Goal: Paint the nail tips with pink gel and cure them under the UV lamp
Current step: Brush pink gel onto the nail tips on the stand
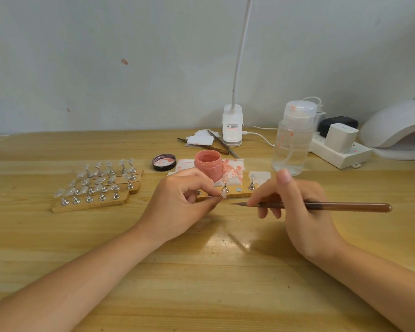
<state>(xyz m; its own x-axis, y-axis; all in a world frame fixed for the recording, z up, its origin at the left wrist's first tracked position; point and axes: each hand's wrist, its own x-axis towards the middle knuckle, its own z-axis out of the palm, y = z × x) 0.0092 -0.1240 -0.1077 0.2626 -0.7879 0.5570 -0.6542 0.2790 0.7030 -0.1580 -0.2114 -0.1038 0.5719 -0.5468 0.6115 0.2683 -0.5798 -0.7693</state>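
Between the hands, left hand point(189, 200) pinches nail tip point(224, 194); right hand point(295, 202) grips brush point(321, 206), bristles pointing left, just beside it.

Two bare forearms are seen entering from the lower edge of the head view, one from the lower left corner and one from the lower right. No sleeve, glove, watch, ring or bracelet is worn on either arm within the visible area. The left hand point(177, 200) and the right hand point(297, 207) are both uncovered. The fingernails are kept short and rounded; the thumbnail of the right hand is shown plainly and is unpainted. No other part of the person is shown.
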